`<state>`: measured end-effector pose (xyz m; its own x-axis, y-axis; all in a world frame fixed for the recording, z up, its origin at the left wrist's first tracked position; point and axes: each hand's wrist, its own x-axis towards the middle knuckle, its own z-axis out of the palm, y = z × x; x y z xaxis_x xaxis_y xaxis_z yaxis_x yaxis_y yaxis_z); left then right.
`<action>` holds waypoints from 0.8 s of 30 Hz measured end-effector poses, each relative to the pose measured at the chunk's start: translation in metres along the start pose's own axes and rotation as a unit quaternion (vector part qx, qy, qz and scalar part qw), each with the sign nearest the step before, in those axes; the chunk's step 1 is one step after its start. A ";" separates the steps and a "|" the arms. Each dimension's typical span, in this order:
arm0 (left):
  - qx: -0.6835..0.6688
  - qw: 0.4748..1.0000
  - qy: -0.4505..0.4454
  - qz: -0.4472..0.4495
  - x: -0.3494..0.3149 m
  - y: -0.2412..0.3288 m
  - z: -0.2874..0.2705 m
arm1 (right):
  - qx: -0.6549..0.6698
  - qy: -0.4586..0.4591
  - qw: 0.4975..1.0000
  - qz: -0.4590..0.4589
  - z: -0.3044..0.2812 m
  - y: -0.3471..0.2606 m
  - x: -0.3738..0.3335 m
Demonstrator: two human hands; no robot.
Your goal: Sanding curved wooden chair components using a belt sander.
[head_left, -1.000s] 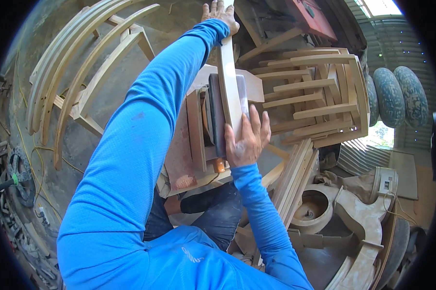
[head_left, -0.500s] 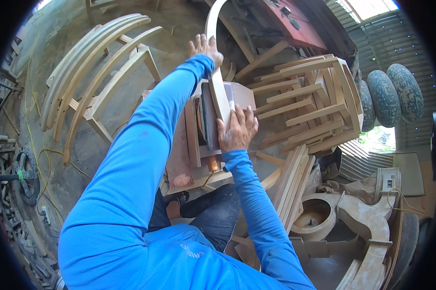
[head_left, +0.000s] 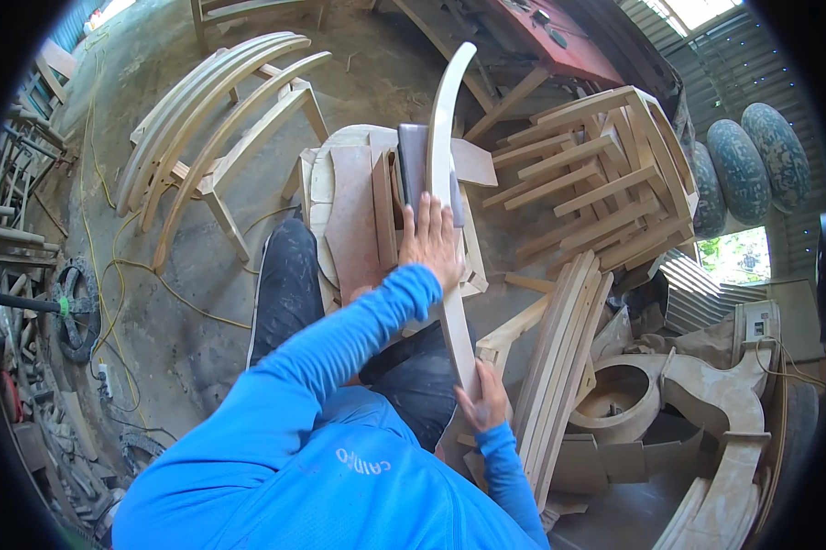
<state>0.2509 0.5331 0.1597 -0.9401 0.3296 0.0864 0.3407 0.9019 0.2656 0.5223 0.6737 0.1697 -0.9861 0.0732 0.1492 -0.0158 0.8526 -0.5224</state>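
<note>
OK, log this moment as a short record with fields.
Work piece: curved pale wooden strip, passing over a grey block
Left hand: laid on the strip, fingers extended
Right hand: at the strip's near end, thumb and fingers to either side
Left side: wooden frame with curved slats
Right side: slatted wooden frames, long planks, rounded dark tubes
</note>
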 end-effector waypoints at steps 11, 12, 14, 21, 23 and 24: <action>-0.072 0.997 0.004 0.021 0.023 -0.017 0.000 | -0.060 0.041 0.997 -0.002 0.012 -0.026 0.025; -0.072 0.997 0.011 0.021 0.041 -0.025 0.001 | -0.079 0.050 0.995 -0.013 0.017 -0.029 0.044; -0.072 0.997 0.022 0.023 0.083 -0.040 0.001 | -0.102 0.060 0.993 -0.025 0.024 -0.035 0.084; -0.072 0.997 0.025 0.032 0.215 -0.095 -0.013 | -0.148 0.117 0.981 -0.038 0.069 -0.046 0.214; -0.070 0.997 0.021 0.027 0.246 -0.110 -0.015 | -0.179 0.107 0.977 -0.039 0.080 -0.050 0.249; -0.063 0.997 0.020 0.027 0.261 -0.116 -0.016 | -0.206 0.105 0.972 -0.038 0.085 -0.051 0.266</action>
<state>-0.0344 0.5101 0.1670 -0.9207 0.3636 0.1420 0.3900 0.8396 0.3782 0.2472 0.6061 0.1647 -0.9287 0.0693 0.3642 0.0233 0.9913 -0.1293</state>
